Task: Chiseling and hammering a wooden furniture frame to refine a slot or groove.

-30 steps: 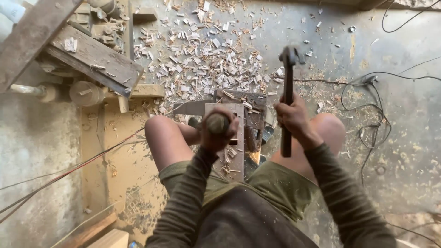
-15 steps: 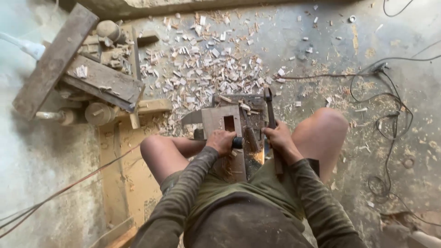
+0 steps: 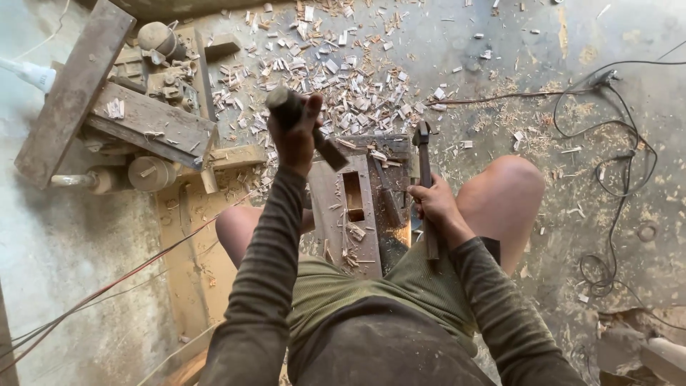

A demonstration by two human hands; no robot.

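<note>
My left hand (image 3: 296,139) is raised above the work and grips a wooden-handled chisel (image 3: 325,149), whose blade slants down to the right. My right hand (image 3: 434,207) holds a hammer by its handle, with the hammer (image 3: 423,143) head pointing away from me beside the block. Between my bare knees lies a wooden block (image 3: 329,207) with a rectangular mortise hole (image 3: 352,194) cut in it. A second dark tool (image 3: 386,196) rests on the block's right side.
Wood chips (image 3: 343,78) cover the concrete floor ahead. Planks (image 3: 71,93) and round wooden pieces (image 3: 150,173) are stacked at the left. Black cables (image 3: 614,164) loop across the floor at the right, and thin cords (image 3: 107,289) run across the lower left.
The hammer, raised a second ago, has come down beside the block. My left hand has lifted the chisel off the mortise and up to the left.
</note>
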